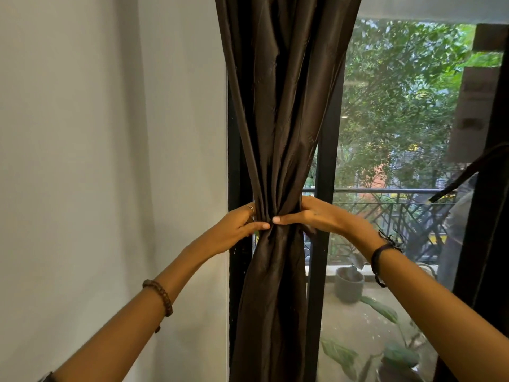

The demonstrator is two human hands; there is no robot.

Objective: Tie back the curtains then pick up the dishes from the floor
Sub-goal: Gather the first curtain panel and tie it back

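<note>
Dark brown pleated fabric curtain (278,133) hangs vertical btwn both hands, beside window frame. Left hand (237,224) & right hand (311,215) clasp its bunched waist, thumbs nearly meeting.

- the pale speckled balcony floor (358,321) shows through the window glass, low on the right side of the view.
- a round grey plant pot (349,283) stands upright on that floor, close to the dark metal balcony railing (399,205) behind it.
- long green leaves (380,307) lean over the floor just in front of the pot; more green foliage (341,357) fills the lower corner, too blurred to tell what it grows from.
</note>
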